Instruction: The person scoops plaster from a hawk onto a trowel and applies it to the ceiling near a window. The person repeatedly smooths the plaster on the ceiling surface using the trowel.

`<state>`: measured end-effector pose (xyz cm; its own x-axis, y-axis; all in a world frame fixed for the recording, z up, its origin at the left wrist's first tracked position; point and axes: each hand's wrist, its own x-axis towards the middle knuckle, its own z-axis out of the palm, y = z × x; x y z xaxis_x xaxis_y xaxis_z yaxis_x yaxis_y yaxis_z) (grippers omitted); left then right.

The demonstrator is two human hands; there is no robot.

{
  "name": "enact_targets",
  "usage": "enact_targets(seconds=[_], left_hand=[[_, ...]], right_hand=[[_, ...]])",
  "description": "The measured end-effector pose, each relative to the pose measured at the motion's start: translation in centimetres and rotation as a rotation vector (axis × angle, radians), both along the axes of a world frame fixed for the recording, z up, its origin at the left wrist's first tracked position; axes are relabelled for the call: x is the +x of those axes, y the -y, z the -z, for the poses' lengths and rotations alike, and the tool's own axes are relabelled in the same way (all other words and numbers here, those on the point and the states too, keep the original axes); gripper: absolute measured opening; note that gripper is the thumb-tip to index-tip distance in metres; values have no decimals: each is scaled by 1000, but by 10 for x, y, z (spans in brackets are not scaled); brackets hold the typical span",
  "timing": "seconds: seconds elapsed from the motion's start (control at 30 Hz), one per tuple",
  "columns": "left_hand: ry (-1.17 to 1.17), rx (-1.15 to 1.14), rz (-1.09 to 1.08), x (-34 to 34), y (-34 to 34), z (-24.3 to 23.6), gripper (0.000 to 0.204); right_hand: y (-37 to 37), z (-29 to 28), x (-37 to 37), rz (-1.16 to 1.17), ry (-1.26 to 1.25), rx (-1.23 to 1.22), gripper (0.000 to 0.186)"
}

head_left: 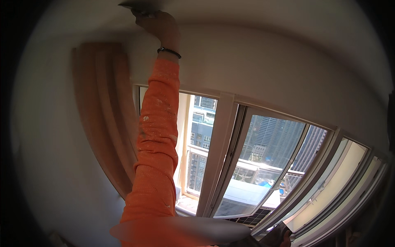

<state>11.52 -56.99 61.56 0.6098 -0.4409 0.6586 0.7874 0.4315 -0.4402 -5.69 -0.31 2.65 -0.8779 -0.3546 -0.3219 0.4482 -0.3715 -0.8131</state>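
My left hand point(158, 24), at the end of a raised arm in an orange sleeve, is up by the ceiling. It is closed round a putty knife point(133, 9), whose thin dark blade points left, close to the ceiling surface point(214, 10). Pale specks mark the sleeve, and a dark bracelet point(168, 52) circles the wrist. Low at the right edge of the window, part of what looks like my right hand point(284, 238) shows beside a dark object point(269, 236). Its fingers are mostly hidden in shadow.
A brown curtain-like panel point(103, 82) hangs left of my arm against a pale wall point(49, 123). Sliding windows point(263, 164) run to the right, with a balcony railing and tall buildings beyond. A blurred grey shape point(205, 230) crosses the bottom, very near.
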Motion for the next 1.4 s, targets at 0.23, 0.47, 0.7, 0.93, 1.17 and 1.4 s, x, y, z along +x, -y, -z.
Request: enact_targets(seconds=[0.23, 0.47, 0.7, 0.93, 1.17, 1.4], left_hand=[[-145, 613, -1107, -119, -110, -12, 57], [294, 372, -938, -175, -272, 41, 71], [162, 337, -638, -112, -125, 88, 38], [802, 1151, -1444, 26, 93, 53, 48], [973, 1479, -2769, 102, 211, 1, 45], [1198, 1786, -3459, 23, 219, -11, 45]], right_hand=[[-42, 14, -5, 20, 26, -25, 59], [-62, 22, -11, 25, 34, -36, 59], [-44, 21, -18, -10, 50, -12, 60], [10, 9, -17, -62, 51, -1, 60], [53, 2, -2, -99, 56, 4, 61], [38, 4, 12, -42, 65, 7, 61]])
